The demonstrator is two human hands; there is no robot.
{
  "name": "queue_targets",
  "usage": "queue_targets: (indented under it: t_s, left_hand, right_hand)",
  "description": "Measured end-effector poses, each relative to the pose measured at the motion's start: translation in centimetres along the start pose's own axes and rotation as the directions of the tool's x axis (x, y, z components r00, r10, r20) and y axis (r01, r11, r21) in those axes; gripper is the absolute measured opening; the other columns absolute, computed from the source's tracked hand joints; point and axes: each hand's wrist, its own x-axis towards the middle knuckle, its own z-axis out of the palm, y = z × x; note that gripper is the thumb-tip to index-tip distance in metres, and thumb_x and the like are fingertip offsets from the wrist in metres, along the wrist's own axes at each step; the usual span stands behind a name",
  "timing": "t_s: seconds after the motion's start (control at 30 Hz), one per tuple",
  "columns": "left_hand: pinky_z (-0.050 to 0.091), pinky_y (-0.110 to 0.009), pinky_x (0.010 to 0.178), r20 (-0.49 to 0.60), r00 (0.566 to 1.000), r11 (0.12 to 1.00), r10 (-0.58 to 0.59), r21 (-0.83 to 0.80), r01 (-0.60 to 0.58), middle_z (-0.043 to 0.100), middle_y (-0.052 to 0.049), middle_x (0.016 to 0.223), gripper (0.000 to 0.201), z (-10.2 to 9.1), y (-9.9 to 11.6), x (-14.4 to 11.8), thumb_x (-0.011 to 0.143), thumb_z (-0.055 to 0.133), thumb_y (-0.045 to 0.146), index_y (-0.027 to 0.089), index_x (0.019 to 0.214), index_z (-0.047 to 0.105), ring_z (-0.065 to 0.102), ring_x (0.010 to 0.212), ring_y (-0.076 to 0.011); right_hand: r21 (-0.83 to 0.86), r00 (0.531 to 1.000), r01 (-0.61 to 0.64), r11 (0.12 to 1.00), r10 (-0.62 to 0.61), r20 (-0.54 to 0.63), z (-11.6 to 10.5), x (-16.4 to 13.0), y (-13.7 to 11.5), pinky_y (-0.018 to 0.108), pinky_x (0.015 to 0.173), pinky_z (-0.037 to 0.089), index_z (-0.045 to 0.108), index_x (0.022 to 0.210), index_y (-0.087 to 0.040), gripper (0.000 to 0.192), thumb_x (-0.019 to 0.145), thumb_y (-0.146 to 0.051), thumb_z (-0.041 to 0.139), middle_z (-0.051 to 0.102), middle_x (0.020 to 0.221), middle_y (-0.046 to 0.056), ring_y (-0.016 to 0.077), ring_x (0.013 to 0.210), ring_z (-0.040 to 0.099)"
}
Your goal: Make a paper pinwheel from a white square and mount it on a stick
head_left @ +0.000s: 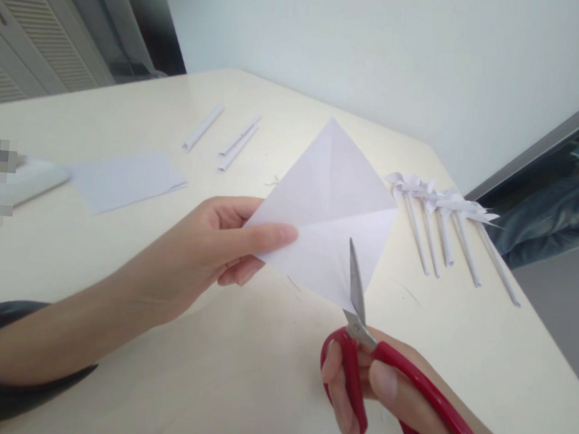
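Observation:
A square sheet of white paper (315,199) with crossing fold lines is held up in the middle of the view, one corner pointing away. My left hand (227,239) pinches its left corner, thumb on top and fingers beneath. My right hand (376,384) grips a pair of scissors (358,326) with red handles, fingers through the loops. The scissor blades are parted around the sheet's near corner, one blade lying above the paper; the other is mostly hidden under it.
Paper pinwheels (441,199) on rolled sticks lie in a row at the right. Rolled paper tubes (240,143) and flat paper sheets (132,181) rest farther back on the cream table (237,373). A person's jeans-clad leg (555,211) shows beyond the table's right edge.

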Motion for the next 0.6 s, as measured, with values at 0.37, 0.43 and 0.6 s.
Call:
queue_targets:
  t_s: [0.37, 0.43, 0.6]
  left_hand:
    - [0.017, -0.020, 0.034, -0.006, 1.000, 1.000, -0.001, -0.001, 0.001, 0.035, 0.007, 0.039, 0.038, 0.02, -0.09, 0.18, 0.077, 0.066, 0.036, 0.018, 0.050, 0.048, 0.027, 0.037, -0.0054]
    - [0.017, -0.020, 0.034, -0.010, 1.000, 1.000, 0.001, 0.006, -0.001, 0.034, 0.007, 0.039, 0.038, 0.03, -0.05, 0.12, 0.077, 0.067, 0.036, 0.018, 0.049, 0.046, 0.027, 0.037, -0.0056]
    - [0.016, -0.020, 0.034, -0.007, 1.000, 1.000, 0.001, 0.006, -0.001, 0.035, 0.007, 0.039, 0.038, 0.13, 0.05, 0.11, 0.076, 0.067, 0.037, 0.018, 0.049, 0.047, 0.027, 0.036, -0.0055]
  right_hand:
    - [-0.015, 0.998, -0.057, 0.998, 0.056, -0.018, 0.16, -0.06, -0.19, 0.033, 0.073, 0.035, 0.053, 0.089, -0.016, 0.042, 0.090, -0.056, 0.038, 0.053, 0.068, 0.002, 0.0136, 0.065, 0.044]
    - [-0.013, 0.999, -0.045, 0.999, 0.044, -0.018, 0.21, -0.10, -0.20, 0.033, 0.075, 0.035, 0.052, 0.087, -0.016, 0.042, 0.092, -0.054, 0.036, 0.052, 0.067, 0.001, 0.0137, 0.066, 0.044]
    - [-0.013, 1.000, -0.006, 1.000, 0.006, -0.007, 0.12, -0.20, -0.19, 0.035, 0.080, 0.036, 0.053, 0.087, -0.015, 0.042, 0.093, -0.052, 0.034, 0.050, 0.067, 0.001, 0.0146, 0.068, 0.045]
